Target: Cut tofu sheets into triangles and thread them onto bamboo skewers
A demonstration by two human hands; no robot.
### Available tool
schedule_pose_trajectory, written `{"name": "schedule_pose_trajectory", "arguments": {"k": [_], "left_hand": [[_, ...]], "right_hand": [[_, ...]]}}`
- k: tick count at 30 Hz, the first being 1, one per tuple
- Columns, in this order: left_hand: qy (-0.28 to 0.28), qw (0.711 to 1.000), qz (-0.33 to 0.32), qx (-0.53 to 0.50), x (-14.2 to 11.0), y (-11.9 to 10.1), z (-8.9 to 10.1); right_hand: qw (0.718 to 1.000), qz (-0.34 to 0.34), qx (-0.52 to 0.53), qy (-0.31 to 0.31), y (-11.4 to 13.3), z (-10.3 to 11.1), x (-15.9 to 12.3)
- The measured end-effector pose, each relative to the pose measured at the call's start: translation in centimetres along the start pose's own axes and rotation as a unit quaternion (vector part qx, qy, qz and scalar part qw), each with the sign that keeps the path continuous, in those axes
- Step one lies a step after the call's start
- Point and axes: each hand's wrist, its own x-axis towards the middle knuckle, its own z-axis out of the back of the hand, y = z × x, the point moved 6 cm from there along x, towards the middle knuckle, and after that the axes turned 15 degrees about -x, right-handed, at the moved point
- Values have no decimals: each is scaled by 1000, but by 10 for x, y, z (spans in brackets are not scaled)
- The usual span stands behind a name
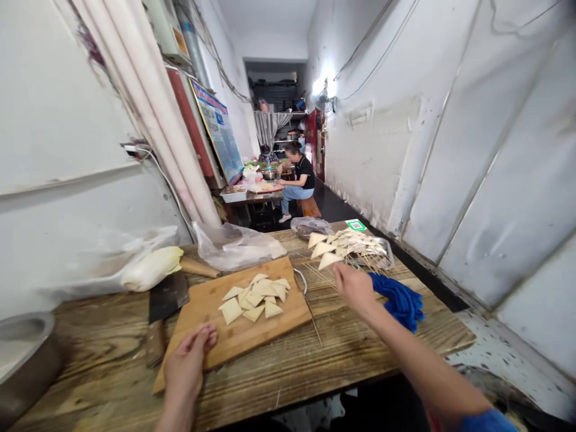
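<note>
My left hand [191,354] hovers at the near left edge of the wooden cutting board [202,315], fingers curled together with nothing showing in them. A loose pile of pale tofu-like triangles [254,298] lies on the board. Past the board's right side, my right hand [355,289] is closed in a pinch at the corner of a skewered triangle [330,260]; the stick itself is mostly hidden by the fingers. Just beyond it, more skewered triangles [355,241] are heaped over a metal tray [387,255]. Bare thin skewers [310,268] lie between board and hand.
A cleaver [168,297], a pale vegetable [150,270] and a plastic bag [236,247] lie left and behind the board. A metal basin [27,354] stands far left. A blue cloth [398,300] sits beside my right forearm. Farther back, a person [299,180] sits at another table.
</note>
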Motion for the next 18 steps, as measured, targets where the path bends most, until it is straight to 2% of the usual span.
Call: {"name": "schedule_pose_trajectory", "arguments": {"k": [3, 8, 13, 18], "left_hand": [[-11, 998, 35, -43, -2, -1, -3], [-23, 995, 72, -65, -5, -3, -6], [-20, 993, 92, -66, -9, -6, -8], [-21, 994, 93, -60, -9, -7, -10]], "right_hand": [[988, -102, -90, 78, -55, -10, 43], [974, -163, -102, 122, -117, -30, 85], [959, -209, -102, 160, -160, -50, 91], [953, -216, -110, 182, -177, -68, 84]]}}
